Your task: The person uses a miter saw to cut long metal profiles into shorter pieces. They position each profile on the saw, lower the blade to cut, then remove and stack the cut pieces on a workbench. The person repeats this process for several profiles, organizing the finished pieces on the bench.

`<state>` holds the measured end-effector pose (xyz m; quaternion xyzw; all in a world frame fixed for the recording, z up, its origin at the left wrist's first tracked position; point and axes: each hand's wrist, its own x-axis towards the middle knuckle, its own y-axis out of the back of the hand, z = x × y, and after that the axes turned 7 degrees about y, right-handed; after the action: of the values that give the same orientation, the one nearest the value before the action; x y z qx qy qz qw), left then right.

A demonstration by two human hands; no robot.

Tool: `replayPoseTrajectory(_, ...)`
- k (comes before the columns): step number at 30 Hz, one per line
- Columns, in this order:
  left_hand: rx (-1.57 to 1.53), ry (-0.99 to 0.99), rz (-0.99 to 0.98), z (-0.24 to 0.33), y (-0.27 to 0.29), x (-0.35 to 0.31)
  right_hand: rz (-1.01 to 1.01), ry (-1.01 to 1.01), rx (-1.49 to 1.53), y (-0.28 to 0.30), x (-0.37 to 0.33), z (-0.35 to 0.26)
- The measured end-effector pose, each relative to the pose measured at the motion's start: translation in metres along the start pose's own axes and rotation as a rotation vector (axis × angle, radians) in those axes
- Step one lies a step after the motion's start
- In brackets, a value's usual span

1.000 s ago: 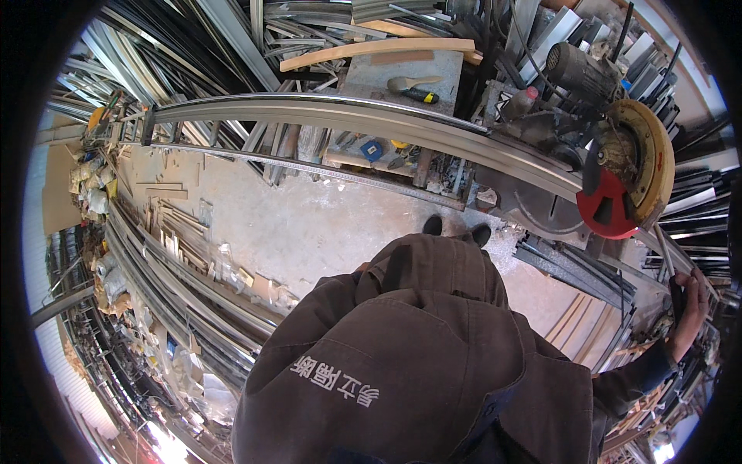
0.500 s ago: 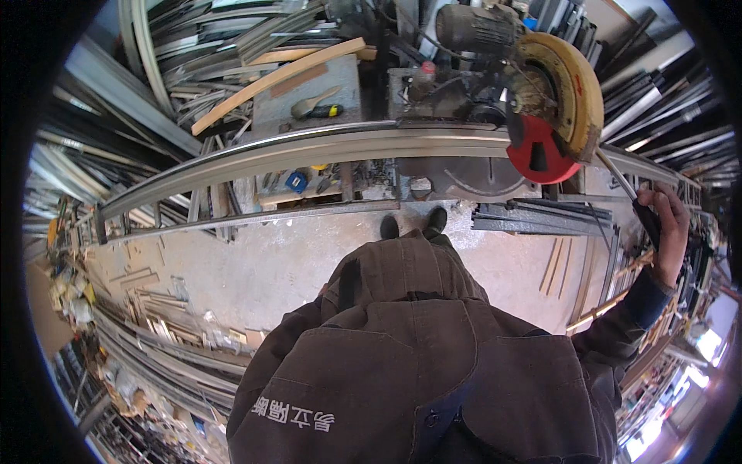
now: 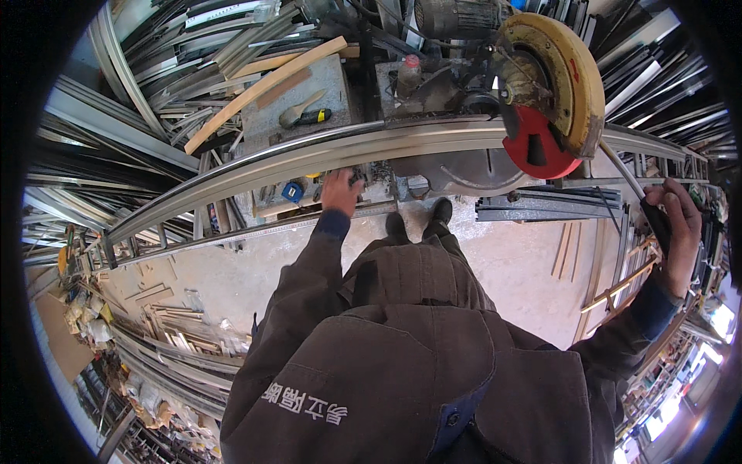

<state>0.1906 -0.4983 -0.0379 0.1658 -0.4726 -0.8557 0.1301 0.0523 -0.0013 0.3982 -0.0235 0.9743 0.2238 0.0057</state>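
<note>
My right hand is wrapped round the black grip of the cut-off saw's metal lever handle at the far right. The saw head, with a yellow blade guard and red lower guard, is above the round base plate. A long light metal profile lies across the saw bench. My left hand reaches down among small tools just on the near side of the profile, thumb apart from the fingers; its fingertips are partly hidden. Beside it sits a blue tape measure.
A brush and a yellow-black tool lie on a board behind the profile, near a curved wooden strip. Dark profiles are stacked low at the right. Metal offcuts crowd the left. A red-capped bottle stands behind.
My left hand has come into view, reaching forward to the small tools below the profile. My right hand stays on the saw handle. The view has shifted slightly.
</note>
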Motion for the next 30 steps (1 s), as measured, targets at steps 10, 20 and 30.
replayPoseTrajectory(10, 0.297, -0.258, 0.13, 0.063, -0.008, 0.083, -0.005, -0.008, -0.11, 0.001, -0.002, -0.002)
replayPoseTrajectory(20, 0.37, -0.352, 0.136, 0.045, -0.01, 0.097, -0.033, -0.042, 0.004, -0.01, -0.005, -0.012)
replayPoseTrajectory(30, 0.31, -0.299, 0.085, 0.05, -0.01, 0.096, -0.022, -0.045, -0.053, -0.007, -0.004, -0.013)
